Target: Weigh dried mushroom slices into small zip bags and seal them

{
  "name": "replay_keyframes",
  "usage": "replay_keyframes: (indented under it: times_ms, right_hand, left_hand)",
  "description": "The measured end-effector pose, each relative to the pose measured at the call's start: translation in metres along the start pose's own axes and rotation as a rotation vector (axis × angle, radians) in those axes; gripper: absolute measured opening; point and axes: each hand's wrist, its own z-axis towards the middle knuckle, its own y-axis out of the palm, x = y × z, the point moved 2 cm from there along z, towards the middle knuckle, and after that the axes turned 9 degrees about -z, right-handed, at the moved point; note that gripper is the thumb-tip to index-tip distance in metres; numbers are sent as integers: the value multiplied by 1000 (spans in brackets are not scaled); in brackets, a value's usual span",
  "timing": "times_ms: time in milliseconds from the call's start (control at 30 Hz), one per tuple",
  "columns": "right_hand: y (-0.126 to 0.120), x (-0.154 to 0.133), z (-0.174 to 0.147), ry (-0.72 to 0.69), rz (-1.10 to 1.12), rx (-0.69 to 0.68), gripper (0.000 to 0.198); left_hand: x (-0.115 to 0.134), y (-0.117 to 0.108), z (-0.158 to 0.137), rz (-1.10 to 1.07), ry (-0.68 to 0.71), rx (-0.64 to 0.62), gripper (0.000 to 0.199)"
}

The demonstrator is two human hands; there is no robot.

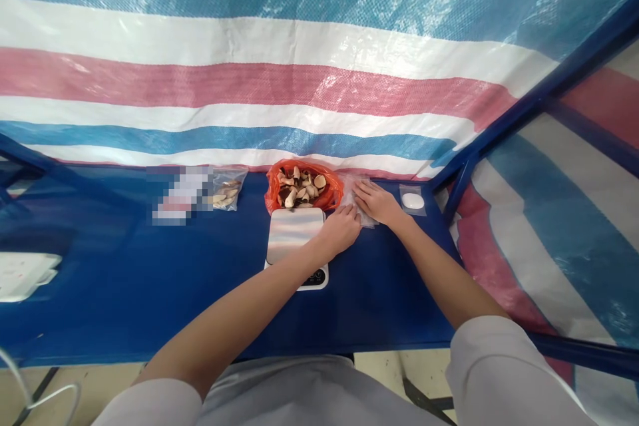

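A small pile of clear plastic bags lies on the blue table, right of an open red plastic bag full of curled brown-and-cream dried pieces. My right hand rests on the pile with its fingers stretched out. Bent and held together, the fingers of my left hand pinch the near left edge of the clear bags; their tips are partly hidden. Under my left forearm stands a kitchen scale, its metal plate bare and its buttons partly covered.
A clear zip bag with pale pieces lies left of the red bag, beside a blurred-out patch. Far right is a small bag with a white round item. A white device sits at the left edge. Striped sheeting and a blue frame enclose the table.
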Motion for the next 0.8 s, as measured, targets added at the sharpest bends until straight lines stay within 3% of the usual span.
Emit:
replay_keyframes:
  times_ms: [400, 633, 800]
  right_hand:
    - [6, 7, 7, -26, 25, 88, 39]
    - [-22, 1, -8, 75, 15, 177, 35]
    - [-50, -23, -23, 154, 28, 167, 35]
  left_hand:
    - [-3, 3, 6, 7, -22, -11, 25]
    - [4, -23, -9, -31, 47, 88, 28]
    - [-8, -51, -33, -46, -4, 206, 26]
